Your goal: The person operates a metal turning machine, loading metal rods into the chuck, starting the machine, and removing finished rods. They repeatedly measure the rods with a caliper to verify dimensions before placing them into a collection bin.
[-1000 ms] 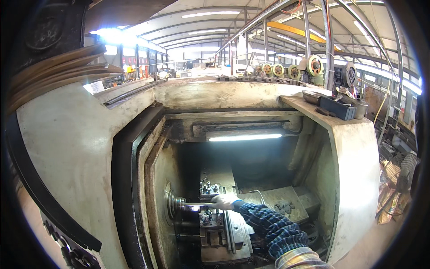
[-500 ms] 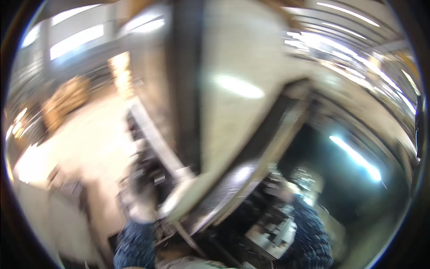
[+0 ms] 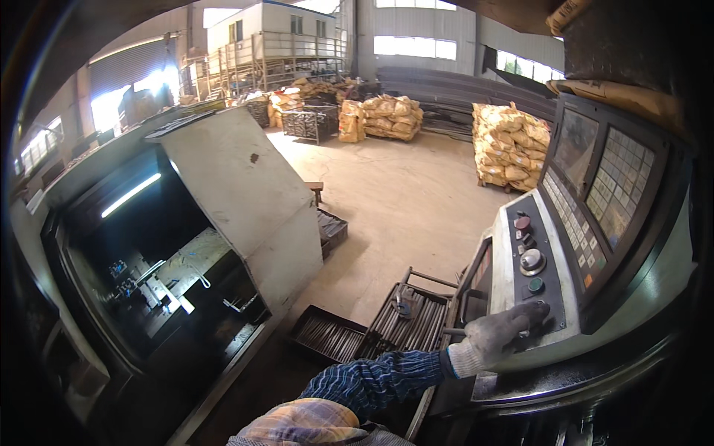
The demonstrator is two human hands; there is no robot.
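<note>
My left hand [image 3: 494,338], in a grey work glove with a white cuff, reaches to the right across my body. Its fingers bend down over the lower end of a control panel [image 3: 502,279], with dark fingertips or a dark knob at their end; what they hold is hidden. Just above the hand sits a green button [image 3: 535,285]. Farther up the panel are a silver dial [image 3: 532,260] and a red button [image 3: 523,224]. A screen and keypad unit [image 3: 595,186] rises beside them. Out of the picture is my right hand.
Trays of metal rods [image 3: 416,323] stand below my arm, one holding a small bluish metal piece. At left is a machine [image 3: 245,186] with a lit, open chamber. Stacked yellow sacks [image 3: 509,145] and a railed cabin [image 3: 275,37] stand farther back.
My view has swung, bringing the control panel in at the right and the lit chamber to the left. Both hands were in the blurred earlier view; now only the left shows, at the panel.
</note>
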